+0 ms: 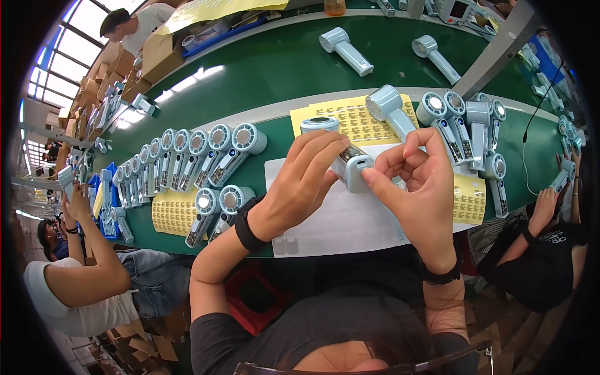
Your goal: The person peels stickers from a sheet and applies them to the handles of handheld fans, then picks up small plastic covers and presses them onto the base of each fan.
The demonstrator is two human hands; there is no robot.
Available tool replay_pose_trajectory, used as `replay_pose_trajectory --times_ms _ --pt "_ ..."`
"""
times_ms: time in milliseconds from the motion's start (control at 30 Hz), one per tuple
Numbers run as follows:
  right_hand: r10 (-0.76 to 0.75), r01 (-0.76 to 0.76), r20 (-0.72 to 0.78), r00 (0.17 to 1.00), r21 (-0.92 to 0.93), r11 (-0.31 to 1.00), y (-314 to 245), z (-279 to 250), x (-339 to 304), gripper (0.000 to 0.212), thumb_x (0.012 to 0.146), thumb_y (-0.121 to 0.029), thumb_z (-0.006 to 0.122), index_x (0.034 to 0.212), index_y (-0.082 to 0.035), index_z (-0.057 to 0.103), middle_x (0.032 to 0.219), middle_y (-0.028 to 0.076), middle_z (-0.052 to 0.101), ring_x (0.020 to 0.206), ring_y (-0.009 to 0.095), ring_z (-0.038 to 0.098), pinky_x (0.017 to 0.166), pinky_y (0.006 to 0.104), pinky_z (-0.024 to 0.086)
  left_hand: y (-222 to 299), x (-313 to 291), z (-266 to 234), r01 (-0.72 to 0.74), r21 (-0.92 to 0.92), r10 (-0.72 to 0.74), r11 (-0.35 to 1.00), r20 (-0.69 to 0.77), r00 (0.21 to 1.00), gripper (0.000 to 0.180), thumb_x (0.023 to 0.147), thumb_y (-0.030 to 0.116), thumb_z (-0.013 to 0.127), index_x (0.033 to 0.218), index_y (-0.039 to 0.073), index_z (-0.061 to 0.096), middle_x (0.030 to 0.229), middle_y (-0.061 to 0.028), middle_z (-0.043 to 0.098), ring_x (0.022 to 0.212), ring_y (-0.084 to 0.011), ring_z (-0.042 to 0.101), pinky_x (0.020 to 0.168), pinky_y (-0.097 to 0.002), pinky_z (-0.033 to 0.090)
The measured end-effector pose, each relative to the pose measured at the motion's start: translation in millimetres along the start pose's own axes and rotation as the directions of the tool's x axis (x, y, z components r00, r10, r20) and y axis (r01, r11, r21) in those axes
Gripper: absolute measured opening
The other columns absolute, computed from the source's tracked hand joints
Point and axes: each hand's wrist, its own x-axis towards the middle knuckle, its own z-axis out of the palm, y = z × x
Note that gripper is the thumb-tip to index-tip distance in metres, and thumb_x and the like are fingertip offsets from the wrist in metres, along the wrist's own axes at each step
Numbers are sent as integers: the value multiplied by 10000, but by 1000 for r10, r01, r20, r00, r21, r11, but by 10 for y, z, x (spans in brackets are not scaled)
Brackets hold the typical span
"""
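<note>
The left hand (300,184) is curled around the body of a pale blue handheld fan (340,156), fingers closed over its upper side just above the middle of the frame, so it is gripping the fan rather than standing open. The right hand (415,181) meets it from the right, thumb and forefinger narrowed to a pinch at the end face of the fan's handle, the other fingers loosely bent; whether anything small sits between those fingertips cannot be told. The fan is held above a white sheet (337,228) lying on the green work table (262,69), with its round head pointing to the upper left. Behind the hands lies a yellow sheet of small labels (353,119), and a second yellow label sheet (172,212) lies at centre left. A row of matching fans (194,156) lies side by side to the left, and another cluster of fans (465,122) lies to the upper right. In the upper left, a cardboard box (159,56) stands beside the table; its contents do not show. Other people work at the left and right edges.
</note>
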Motion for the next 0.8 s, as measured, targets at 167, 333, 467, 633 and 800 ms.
replay_pose_trajectory --times_ms 167,333,467,633,800 --pt "-17 17 16 1000 -14 1000 -40 -9 -4 454 805 85 739 1003 -96 372 871 58 628 820 87 607 742 217 498 13 16 -8 0 -30 0 1000 -7 1000 676 639 -114 742 1270 -19 519 1241 -184 587 1150 -386 564 979 -466 480" --pt "-24 20 59 998 60 998 -27 -95 9 445 818 81 734 1008 -95 373 894 52 618 836 83 602 767 220 504 40 58 -25 -1 -25 1 1000 20 1000 670 635 -132 736 1256 -3 523 1235 -188 605 1138 -379 585 956 -448 494" --pt "55 -66 83 995 134 989 -29 -130 0 436 829 73 733 1007 -98 373 910 47 611 844 78 597 794 221 507 36 40 -9 -2 -52 3 999 21 1000 673 630 -135 737 1256 -2 525 1238 -187 603 1134 -379 585 954 -448 495" --pt "43 -53 93 995 112 992 -37 -121 0 429 830 61 740 1000 -94 378 903 53 622 839 83 601 792 226 509 48 63 -16 -12 -32 12 999 6 1000 679 624 -136 740 1255 -1 526 1235 -184 604 1126 -378 586 951 -448 496" --pt "18 -24 65 998 97 995 -2 -125 14 420 824 58 747 987 -81 386 876 75 647 818 98 612 766 241 510 28 55 6 -2 -48 3 999 9 1000 682 619 -136 742 1252 -1 527 1230 -180 605 1120 -376 587 948 -447 496"
